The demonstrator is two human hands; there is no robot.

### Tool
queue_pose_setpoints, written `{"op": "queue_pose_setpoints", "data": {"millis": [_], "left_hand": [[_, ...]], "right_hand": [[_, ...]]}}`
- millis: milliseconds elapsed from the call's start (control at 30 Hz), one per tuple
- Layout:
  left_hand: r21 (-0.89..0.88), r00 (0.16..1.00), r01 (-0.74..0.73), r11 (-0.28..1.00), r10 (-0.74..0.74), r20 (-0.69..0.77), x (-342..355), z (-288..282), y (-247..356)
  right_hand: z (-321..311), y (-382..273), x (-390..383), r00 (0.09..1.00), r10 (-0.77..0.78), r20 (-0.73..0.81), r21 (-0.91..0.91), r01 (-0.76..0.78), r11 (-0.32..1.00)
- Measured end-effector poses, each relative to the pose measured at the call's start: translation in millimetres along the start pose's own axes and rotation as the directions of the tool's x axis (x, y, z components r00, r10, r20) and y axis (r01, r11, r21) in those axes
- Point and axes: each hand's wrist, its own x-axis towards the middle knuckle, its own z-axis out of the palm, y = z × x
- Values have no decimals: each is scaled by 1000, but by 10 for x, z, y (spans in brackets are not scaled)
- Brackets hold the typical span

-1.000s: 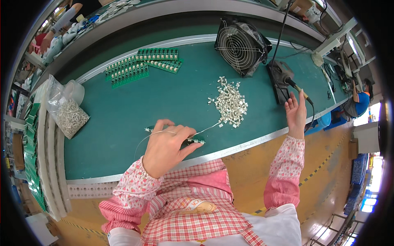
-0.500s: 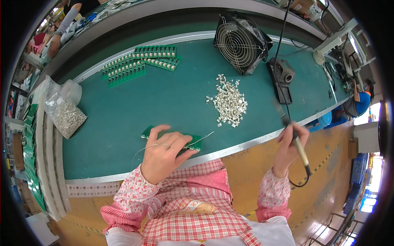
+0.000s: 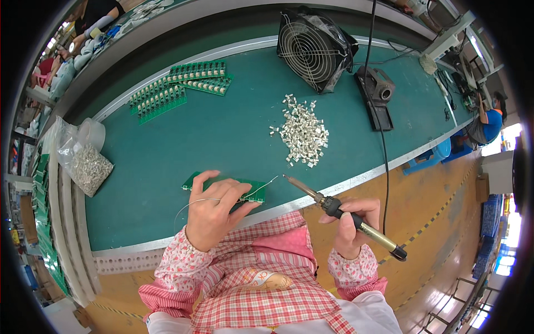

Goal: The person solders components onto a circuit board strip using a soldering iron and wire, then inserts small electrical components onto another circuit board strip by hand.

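My left hand [image 3: 214, 211] rests on a long green circuit board [image 3: 222, 186] near the front edge of the green bench [image 3: 222, 128], pinching a thin solder wire [image 3: 261, 186] that sticks out to the right. My right hand [image 3: 350, 222] grips a soldering iron [image 3: 339, 209] like a pen. Its tip points left, close to the free end of the wire, just off the board's right end. A black cord runs from the iron's back end up across the bench.
A heap of small silver parts [image 3: 303, 133] lies behind the board. A fan [image 3: 314, 47] and a black iron stand [image 3: 377, 92] are at the back right. Green boards [image 3: 178, 86] lie back left, a bag of metal parts [image 3: 89, 164] at left. Other people work nearby.
My right hand took the soldering iron from the stand at the right and brought it down and left to the board. My left hand stayed on the board with the wire.
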Motion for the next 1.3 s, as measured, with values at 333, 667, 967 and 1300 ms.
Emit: {"op": "queue_pose_setpoints", "data": {"millis": [333,667,967,1300], "left_hand": [[-3,1000,1,1000,-1,1,-2,8,-10],[-8,1000,9,1000,-9,9,-13,2,-8],[6,999,-37,999,37,-29,-125,45,-5],[20,998,-52,998,52,-22,-177,69,-29]], "right_hand": [[52,9,37,999,-10,39,-8,10,1000],[58,15,18,999,-20,47,44,18,999],[58,94,38,897,422,135,335,-442,832],[73,128,114,849,491,194,328,-528,784]]}}
